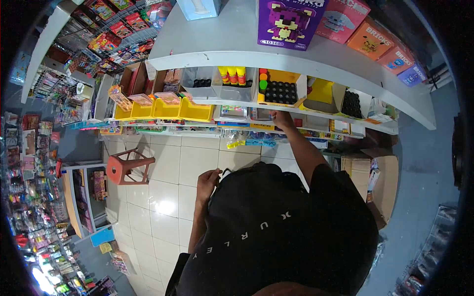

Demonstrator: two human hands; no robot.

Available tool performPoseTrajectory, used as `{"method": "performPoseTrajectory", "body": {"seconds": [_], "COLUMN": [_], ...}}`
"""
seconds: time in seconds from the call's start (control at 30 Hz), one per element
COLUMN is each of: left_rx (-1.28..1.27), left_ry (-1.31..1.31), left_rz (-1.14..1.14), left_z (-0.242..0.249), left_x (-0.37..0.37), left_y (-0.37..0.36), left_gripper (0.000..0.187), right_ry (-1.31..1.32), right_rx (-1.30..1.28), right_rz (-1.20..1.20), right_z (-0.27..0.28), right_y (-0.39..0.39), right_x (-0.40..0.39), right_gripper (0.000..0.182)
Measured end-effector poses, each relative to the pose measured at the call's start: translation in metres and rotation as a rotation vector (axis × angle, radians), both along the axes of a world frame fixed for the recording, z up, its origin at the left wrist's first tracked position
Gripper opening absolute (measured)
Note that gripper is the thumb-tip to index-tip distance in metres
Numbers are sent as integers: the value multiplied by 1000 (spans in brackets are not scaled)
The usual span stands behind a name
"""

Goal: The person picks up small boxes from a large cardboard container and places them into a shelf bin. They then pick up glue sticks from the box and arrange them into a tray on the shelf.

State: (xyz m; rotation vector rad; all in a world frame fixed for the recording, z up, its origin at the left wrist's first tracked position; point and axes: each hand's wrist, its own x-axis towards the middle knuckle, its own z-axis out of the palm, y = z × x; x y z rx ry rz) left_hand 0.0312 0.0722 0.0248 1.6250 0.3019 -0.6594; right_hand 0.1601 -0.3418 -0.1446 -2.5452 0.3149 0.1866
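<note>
My right hand [281, 119] reaches forward to the front of a low shelf [316, 114], just under an open yellow box of black round pieces [280, 91]. Its fingers rest among small flat packets there, and I cannot tell whether they hold one. My left hand [207, 180] is drawn in close to my body at the edge of my black shirt [276, 222], fingers curled around a thin dark edge. What that edge belongs to is unclear.
Yellow bins [170, 109] and boxes of small goods fill the shelf row. Boxed brick sets [289, 22] stand on the white top shelf [222, 47]. A red plastic stool [129, 166] stands on the tiled floor at left. Cardboard boxes [377, 180] sit at right. Racks of packaged goods line the left.
</note>
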Motion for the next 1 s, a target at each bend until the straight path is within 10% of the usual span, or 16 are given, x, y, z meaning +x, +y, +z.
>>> {"method": "performPoseTrajectory", "body": {"seconds": [0.63,1.0], "left_rx": [116,116], "left_ry": [58,71], "left_rz": [9,100], "left_z": [16,14], "left_x": [-26,-33], "left_y": [-10,-12], "left_gripper": [37,30], "right_ry": [-370,-69], "right_rx": [-511,-219], "right_rz": [15,33], "right_z": [-13,-17], "right_y": [1,-7], "right_x": [20,20], "right_gripper": [33,30]}}
